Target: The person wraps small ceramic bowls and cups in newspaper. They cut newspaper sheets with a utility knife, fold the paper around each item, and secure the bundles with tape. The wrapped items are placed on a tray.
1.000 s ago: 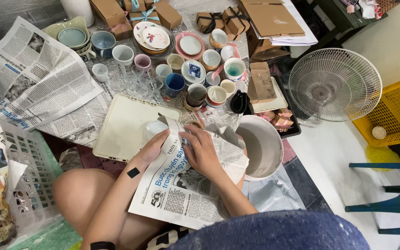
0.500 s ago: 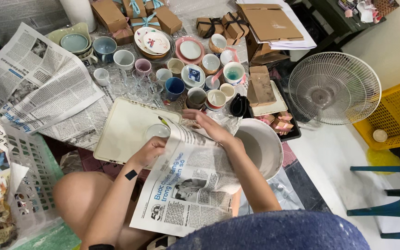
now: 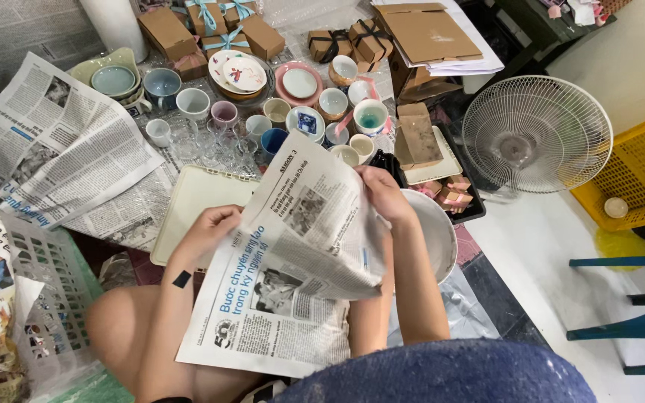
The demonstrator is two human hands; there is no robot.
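A large newspaper sheet [image 3: 293,261] is lifted up in front of me, partly folded over. My left hand [image 3: 212,227] grips its left edge near the cream tray [image 3: 195,201]. My right hand [image 3: 382,192] pinches the upper right corner of the raised flap. The small pale cup seen earlier is hidden behind the paper. A big white bowl [image 3: 438,231] sits just right of my right forearm.
Several cups, bowls and plates [image 3: 300,82] crowd the floor ahead, with brown gift boxes [image 3: 244,30] behind. Spread newspapers [image 3: 54,149] lie left, a white plastic basket [image 3: 39,291] at lower left, a fan [image 3: 535,134] and yellow crate [image 3: 636,172] right.
My right hand lifted the newspaper flap up and over, covering the small cup. My left hand shifted to the sheet's left edge.
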